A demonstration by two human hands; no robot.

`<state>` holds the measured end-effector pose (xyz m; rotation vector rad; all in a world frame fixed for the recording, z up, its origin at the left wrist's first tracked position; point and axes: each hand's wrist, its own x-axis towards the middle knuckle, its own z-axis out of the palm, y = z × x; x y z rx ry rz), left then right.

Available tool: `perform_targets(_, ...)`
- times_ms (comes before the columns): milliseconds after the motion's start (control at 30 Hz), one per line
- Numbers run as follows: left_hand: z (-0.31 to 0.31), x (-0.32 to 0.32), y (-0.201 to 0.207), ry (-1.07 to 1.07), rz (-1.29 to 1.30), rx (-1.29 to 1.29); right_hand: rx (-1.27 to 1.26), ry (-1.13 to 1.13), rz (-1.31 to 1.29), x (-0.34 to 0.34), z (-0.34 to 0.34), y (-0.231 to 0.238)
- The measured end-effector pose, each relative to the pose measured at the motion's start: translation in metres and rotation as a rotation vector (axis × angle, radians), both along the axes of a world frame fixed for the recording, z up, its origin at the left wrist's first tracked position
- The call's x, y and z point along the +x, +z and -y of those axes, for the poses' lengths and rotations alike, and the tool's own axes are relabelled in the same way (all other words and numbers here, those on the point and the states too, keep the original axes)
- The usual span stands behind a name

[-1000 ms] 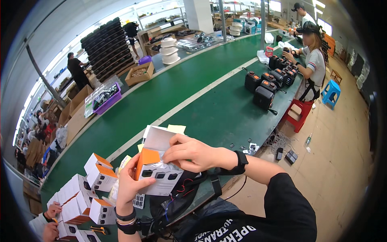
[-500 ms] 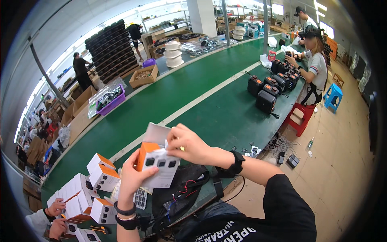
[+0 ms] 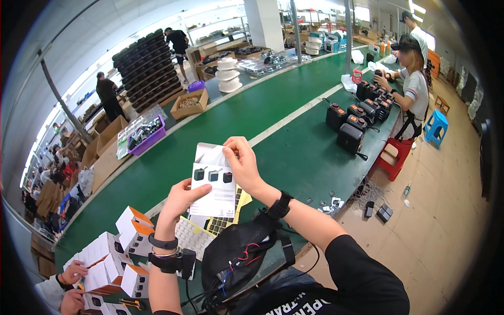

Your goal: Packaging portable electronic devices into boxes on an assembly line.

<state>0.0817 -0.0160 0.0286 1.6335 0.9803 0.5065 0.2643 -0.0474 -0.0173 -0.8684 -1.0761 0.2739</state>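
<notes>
Upright above the green bench, a small white carton (image 3: 219, 198) with pictures of dark devices on its face is gripped at its left edge by my left hand (image 3: 181, 201), thumb across the front. My right hand (image 3: 242, 164) has its fingers closed at the carton's raised top, on a thin whitish sheet (image 3: 214, 156) that sticks out of the mouth. What lies inside is hidden. Below the carton are sheets of dark stickers (image 3: 218, 226) and a pale sheet (image 3: 191, 239). A black mesh bag (image 3: 231, 257) with red and blue wires lies nearer me.
Several white-and-orange cartons (image 3: 134, 231) stand at left, where another person's hands (image 3: 73, 273) work. Beside them lies a yellow-black cutter (image 3: 131, 303). Black devices (image 3: 350, 134) are grouped at right, before a seated person. A purple basket (image 3: 147, 137) stands across the bench.
The carton has turned so its printed face is towards me, its orange side no longer showing. My right hand has moved a little and stays at the carton's top.
</notes>
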Motion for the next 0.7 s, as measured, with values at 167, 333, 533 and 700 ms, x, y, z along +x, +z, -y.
perform_targets(167, -0.013, 0.004, -0.006, -0.061, -0.224, -0.015, -0.01, -0.268, -0.004, 0.016, -0.027, -0.028)
perform_targets(333, -0.018, -0.005, -0.025, -0.187, -0.234, -0.004, -0.245, 0.182, -0.282, 0.078, -0.049, -0.054)
perform_targets(533, -0.056, -0.012, -0.051, -0.021, -0.357, 0.066, -0.387, 0.366, -0.678, 0.088, -0.047, -0.091)
perform_targets(700, -0.138, -0.034, -0.057, 0.425, -0.137, -0.138, -0.472, 0.294, -0.849, 0.094, -0.028, -0.093)
